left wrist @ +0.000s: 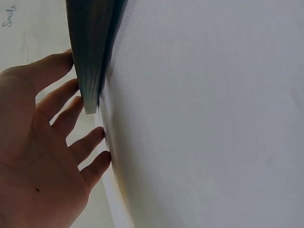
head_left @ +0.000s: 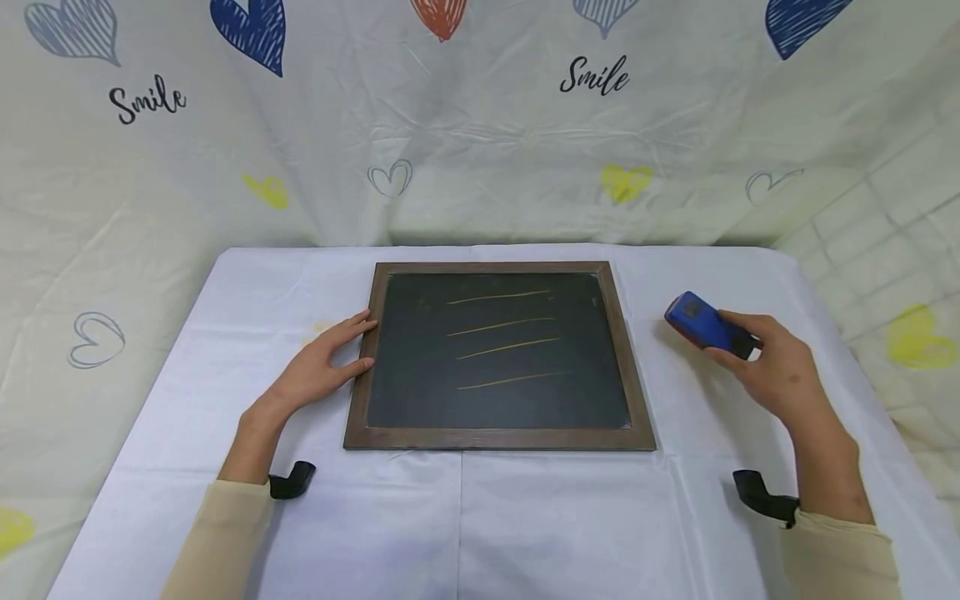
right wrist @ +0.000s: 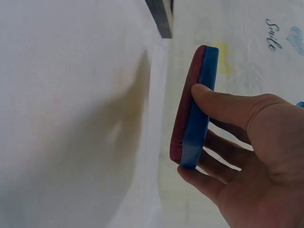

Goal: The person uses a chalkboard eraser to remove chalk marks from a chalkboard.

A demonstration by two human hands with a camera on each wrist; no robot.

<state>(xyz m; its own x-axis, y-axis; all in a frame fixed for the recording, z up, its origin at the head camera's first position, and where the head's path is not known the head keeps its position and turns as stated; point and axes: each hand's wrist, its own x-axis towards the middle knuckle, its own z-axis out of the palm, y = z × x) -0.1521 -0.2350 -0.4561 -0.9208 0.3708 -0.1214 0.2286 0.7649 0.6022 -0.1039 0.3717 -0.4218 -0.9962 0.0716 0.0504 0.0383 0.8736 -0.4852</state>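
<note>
Pinching a blue eraser (head_left: 701, 320) between thumb and fingers, the right hand (head_left: 783, 367) has it up off the surface (head_left: 360, 521), right of the framed chalkboard (head_left: 525, 410) lying there. The left hand (head_left: 318, 367) has its fingers spread, tips touching the chalkboard's left edge. Four yellowish lines (head_left: 508, 348) on it, kinda slanted.
</note>
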